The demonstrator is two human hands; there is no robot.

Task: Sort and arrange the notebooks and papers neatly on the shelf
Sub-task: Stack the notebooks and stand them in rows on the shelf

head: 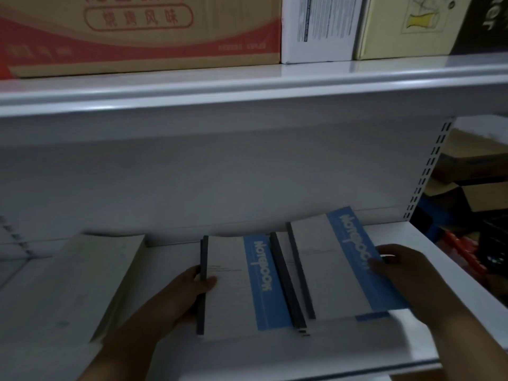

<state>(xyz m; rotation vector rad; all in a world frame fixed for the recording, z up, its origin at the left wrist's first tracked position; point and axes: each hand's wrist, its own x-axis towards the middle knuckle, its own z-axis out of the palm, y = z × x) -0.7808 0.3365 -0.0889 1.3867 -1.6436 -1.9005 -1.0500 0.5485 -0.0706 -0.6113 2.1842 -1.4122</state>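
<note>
Dim, soft, shadowed shelf bay.
Pale light from above catches the upper shelf point(247, 88) lip; below it everything greys. The left hand point(176, 295) and right hand point(406, 273) are dark smears, the notebook point(233, 292) lettering is blurred, and straight edges bow near the corners.

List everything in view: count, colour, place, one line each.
left notebook: 1, white and blue, dark spine, flat mid lower shelf
right notebook: 1, same colours, skewed, lying over another
lower notebook: 1, mostly its dark spine shows, under the right notebook
paper stack: 1, off-white, lower shelf, left
lower shelf: 1, white
upper shelf: 1, white
carton: 1, brown and red, upper shelf, left
white box: 1, beside the carton
yellow box: 1, right of the white box
black box: 1, far right
brown boxes: several, beyond the shelf, right
left hand: grips left notebook's spine edge
right hand: holds right notebook's blue edge
</note>
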